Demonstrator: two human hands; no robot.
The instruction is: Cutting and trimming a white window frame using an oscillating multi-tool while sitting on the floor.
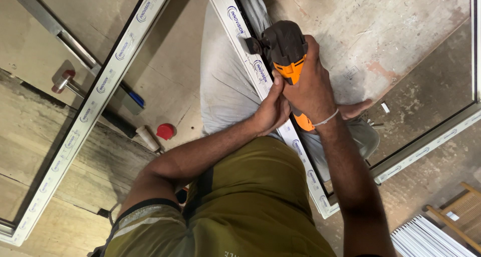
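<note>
My right hand (313,89) grips an orange and black power tool (284,49) whose dark head rests against a long white window-frame profile (250,51) lying across my lap. My left hand (273,109) is closed around the tool's orange body from below, its thumb up against the profile's edge. A thin white band circles my right wrist. The profile runs diagonally from the top centre down to the lower right corner joint (325,207).
A second white frame bar (95,94) runs diagonally at left. A red cap (165,131), a sealant tube (148,138), a blue-tipped tool (134,99) and a mallet (64,80) lie on the floor. White slats (426,239) and a wooden piece (458,212) sit lower right.
</note>
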